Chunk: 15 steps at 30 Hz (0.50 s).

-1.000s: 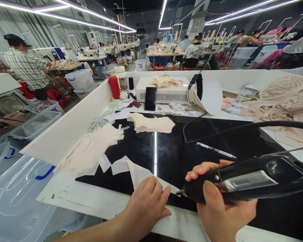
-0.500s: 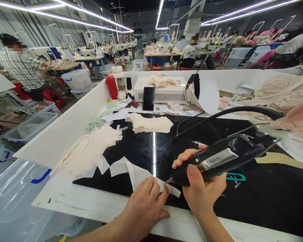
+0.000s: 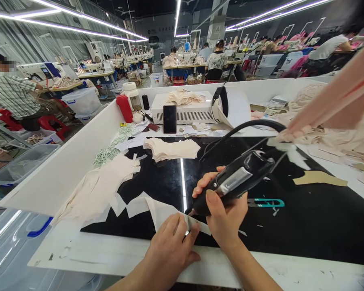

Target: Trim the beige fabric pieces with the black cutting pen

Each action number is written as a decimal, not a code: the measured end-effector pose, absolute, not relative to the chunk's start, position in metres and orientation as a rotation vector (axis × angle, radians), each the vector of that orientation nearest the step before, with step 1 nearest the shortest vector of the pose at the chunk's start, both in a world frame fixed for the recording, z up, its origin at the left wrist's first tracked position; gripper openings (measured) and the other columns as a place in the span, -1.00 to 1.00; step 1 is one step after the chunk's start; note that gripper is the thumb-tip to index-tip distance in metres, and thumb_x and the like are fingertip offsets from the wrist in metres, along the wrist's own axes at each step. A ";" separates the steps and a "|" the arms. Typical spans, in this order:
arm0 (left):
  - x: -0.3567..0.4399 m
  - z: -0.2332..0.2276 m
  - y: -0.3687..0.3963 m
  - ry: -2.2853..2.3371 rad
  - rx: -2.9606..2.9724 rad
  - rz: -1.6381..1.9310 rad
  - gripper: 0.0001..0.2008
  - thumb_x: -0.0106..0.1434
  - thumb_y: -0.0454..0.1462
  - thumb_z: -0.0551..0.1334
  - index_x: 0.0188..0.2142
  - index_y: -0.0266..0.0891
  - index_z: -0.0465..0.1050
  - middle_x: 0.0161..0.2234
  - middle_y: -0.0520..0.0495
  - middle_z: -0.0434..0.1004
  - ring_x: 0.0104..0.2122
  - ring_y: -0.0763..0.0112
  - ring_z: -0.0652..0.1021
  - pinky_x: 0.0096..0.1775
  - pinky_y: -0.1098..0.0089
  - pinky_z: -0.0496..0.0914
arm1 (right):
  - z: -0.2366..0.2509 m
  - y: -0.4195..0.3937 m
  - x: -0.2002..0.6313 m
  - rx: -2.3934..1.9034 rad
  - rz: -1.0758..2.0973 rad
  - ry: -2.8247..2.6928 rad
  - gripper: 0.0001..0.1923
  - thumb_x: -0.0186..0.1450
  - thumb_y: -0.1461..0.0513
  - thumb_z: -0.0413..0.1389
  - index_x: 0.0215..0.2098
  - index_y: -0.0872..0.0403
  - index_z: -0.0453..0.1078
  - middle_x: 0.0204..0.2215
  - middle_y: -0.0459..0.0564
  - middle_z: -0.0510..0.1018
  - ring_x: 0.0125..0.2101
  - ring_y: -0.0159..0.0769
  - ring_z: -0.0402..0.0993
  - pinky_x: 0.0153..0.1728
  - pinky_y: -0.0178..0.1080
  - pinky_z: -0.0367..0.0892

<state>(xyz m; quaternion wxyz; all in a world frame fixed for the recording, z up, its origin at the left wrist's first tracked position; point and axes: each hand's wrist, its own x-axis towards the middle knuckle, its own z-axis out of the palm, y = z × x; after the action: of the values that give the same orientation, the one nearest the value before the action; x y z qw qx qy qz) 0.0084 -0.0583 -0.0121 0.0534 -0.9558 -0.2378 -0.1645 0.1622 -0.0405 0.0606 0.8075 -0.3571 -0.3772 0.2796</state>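
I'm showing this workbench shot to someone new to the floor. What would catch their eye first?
Front and centre, the right hand grips a black corded cutting tool, its tip down at a pale fabric piece that the left hand presses flat on the black work surface. Left of it lies a heap of pale offcuts, and behind it a neat stack of cut pieces.

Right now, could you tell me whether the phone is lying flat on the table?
No, the phone stands upright, leaning against the front of the white machine at the back of the table.
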 end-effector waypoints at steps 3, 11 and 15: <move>0.008 -0.013 -0.057 -0.703 -2.911 -0.503 -0.17 0.11 0.12 0.49 0.21 -0.31 0.37 0.00 -0.29 0.54 0.02 -0.05 0.57 0.06 0.08 0.52 | 0.059 -0.040 0.161 -0.785 0.584 -0.813 -0.64 0.27 0.27 0.29 -0.03 -0.08 0.33 -0.36 -0.20 0.56 -0.49 -0.40 0.49 -0.45 -0.26 0.49; -0.002 0.010 -0.051 -0.755 -3.103 -0.533 -0.40 0.33 -0.08 0.40 0.25 -0.27 0.31 0.04 -0.25 0.50 0.04 0.07 0.55 0.06 0.16 0.55 | 0.064 -0.046 0.157 -0.779 0.593 -0.752 -0.58 0.23 0.25 0.34 0.00 -0.06 0.33 -0.38 -0.19 0.57 -0.48 -0.39 0.51 -0.46 -0.28 0.50; -0.009 0.020 -0.051 -0.910 -3.230 -0.446 -0.44 0.40 -0.19 0.34 0.30 -0.22 0.24 0.09 -0.25 0.46 0.04 0.13 0.55 0.02 0.20 0.58 | 0.065 -0.051 0.156 -0.791 0.606 -0.732 -0.53 0.22 0.22 0.37 0.02 -0.06 0.32 -0.37 -0.18 0.57 -0.48 -0.38 0.52 -0.46 -0.27 0.51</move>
<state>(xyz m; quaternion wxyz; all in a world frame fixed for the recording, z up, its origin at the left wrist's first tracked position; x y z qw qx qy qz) -0.0086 -0.0511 0.0202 -0.1214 -0.9471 -0.2668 -0.1307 0.1563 -0.0511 0.0651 0.8150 -0.3709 -0.3429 0.2840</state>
